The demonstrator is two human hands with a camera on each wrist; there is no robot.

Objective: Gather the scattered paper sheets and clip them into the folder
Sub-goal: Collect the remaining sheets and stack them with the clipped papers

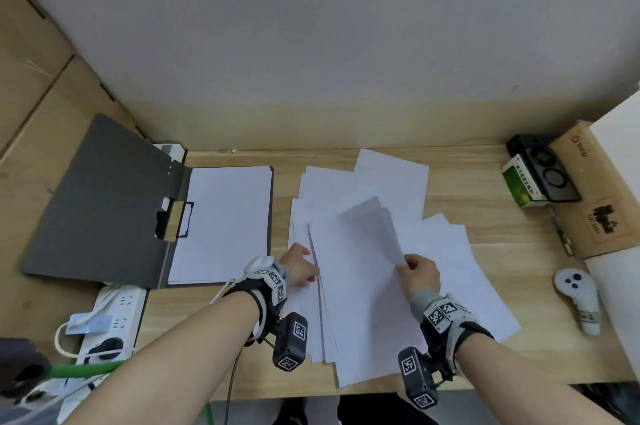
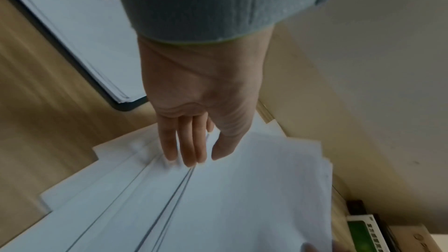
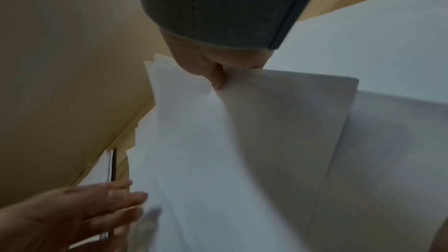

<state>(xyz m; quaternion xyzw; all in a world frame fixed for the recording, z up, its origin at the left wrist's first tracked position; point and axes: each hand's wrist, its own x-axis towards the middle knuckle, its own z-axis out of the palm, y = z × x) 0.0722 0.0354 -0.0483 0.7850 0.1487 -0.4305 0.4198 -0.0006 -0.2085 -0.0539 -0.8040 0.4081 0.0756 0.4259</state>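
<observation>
White paper sheets lie fanned across the middle of the pale wood worktop, right of the open grey folder with its own sheets. The right wrist view alone shows the right hand pinching several lifted sheets between thumb and fingers; the left hand rests straight fingers on the pile's left edge.

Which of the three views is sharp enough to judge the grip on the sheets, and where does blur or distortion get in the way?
Head view: sharpest, wide-angle bending at the edges; right hand pinches the lifted sheets. Left wrist view: left hand clear, paper below smeared. Right wrist view: dim, motion-blurred, though the pinch shows.
</observation>
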